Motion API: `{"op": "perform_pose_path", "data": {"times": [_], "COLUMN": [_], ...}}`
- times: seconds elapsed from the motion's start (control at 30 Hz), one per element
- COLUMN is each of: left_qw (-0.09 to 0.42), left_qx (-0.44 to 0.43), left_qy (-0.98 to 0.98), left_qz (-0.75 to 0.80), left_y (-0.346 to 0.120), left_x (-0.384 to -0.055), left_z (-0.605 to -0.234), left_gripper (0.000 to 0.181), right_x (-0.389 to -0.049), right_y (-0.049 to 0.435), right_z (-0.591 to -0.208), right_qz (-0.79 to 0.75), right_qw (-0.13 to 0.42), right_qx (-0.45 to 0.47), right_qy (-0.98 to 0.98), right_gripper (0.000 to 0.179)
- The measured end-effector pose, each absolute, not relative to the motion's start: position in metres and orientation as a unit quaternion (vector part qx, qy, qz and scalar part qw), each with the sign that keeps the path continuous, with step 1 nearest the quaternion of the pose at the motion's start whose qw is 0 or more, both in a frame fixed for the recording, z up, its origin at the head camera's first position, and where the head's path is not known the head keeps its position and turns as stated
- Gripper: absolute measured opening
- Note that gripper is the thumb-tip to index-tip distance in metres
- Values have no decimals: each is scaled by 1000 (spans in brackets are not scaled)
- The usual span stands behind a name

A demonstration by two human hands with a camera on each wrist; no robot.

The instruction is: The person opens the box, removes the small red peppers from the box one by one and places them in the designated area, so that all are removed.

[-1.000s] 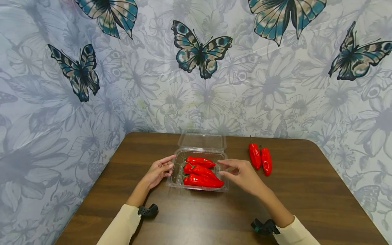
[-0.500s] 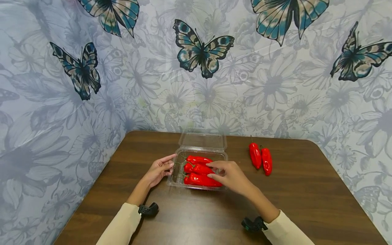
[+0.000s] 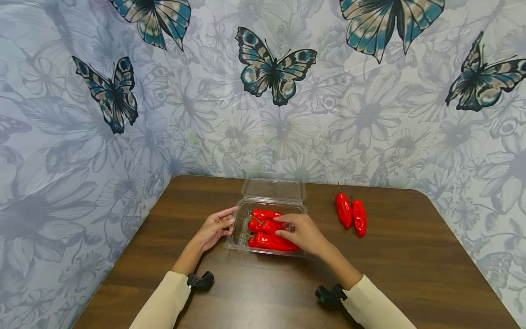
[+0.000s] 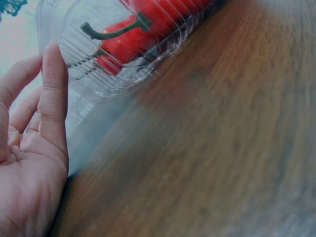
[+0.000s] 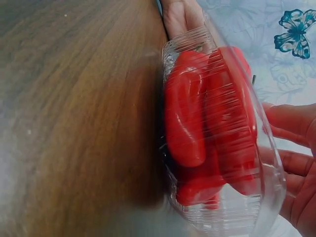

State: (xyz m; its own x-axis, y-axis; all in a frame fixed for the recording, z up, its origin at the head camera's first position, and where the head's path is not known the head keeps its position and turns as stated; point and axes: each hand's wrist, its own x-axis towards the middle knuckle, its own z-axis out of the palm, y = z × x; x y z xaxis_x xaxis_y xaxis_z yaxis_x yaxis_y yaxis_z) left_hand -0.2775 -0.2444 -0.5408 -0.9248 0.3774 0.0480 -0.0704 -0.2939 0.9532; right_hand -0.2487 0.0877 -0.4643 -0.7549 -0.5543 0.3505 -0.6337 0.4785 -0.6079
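Observation:
A clear plastic clamshell container point(image 3: 235, 242), its lid point(image 3: 273, 188) tipped back, holds several long, glossy red peppers point(image 3: 271, 242) with green stems. My left hand point(image 3: 211, 232) rests against the container's left side, its fingers mostly straight; in the left wrist view a fingertip meets the ribbed wall near a pepper's green stem point(image 4: 116, 32). My right hand point(image 3: 304, 232) reaches over the right rim and pinches the middle red pepper point(image 3: 269, 226) between thumb and fingers. In the right wrist view the fingers point(image 5: 289, 118) come in over the rim, tips partly hidden behind the plastic.
Two more red peppers point(image 3: 343, 210) lie side by side on the brown wooden table point(image 3: 402, 256), right of the container. A wall covering point(image 3: 370, 137) with butterflies and flowers stands behind the table's far edge.
My right hand has moved left from the container's right edge onto the middle pepper. My left hand has stayed at the container's left side. The head view has shifted slightly.

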Motion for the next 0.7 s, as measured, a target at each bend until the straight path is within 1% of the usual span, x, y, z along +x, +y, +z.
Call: {"op": "perform_pose_path", "data": {"times": [0.4,0.7], "left_qw": [142,144], "left_qx": [135,130], "left_qy": [578,576], "left_qz": [792,794], "left_y": [-244,-245], "left_x": [-278,-276], "left_z": [-540,-539], "left_gripper": [51,51], "right_x": [-254,-255], "right_y": [84,84], "right_z": [-467,-470], "right_qz": [366,373], "right_qw": [8,4], "right_qx": [330,327], "right_qy": [-870,-868], "right_gripper": [33,33]}}
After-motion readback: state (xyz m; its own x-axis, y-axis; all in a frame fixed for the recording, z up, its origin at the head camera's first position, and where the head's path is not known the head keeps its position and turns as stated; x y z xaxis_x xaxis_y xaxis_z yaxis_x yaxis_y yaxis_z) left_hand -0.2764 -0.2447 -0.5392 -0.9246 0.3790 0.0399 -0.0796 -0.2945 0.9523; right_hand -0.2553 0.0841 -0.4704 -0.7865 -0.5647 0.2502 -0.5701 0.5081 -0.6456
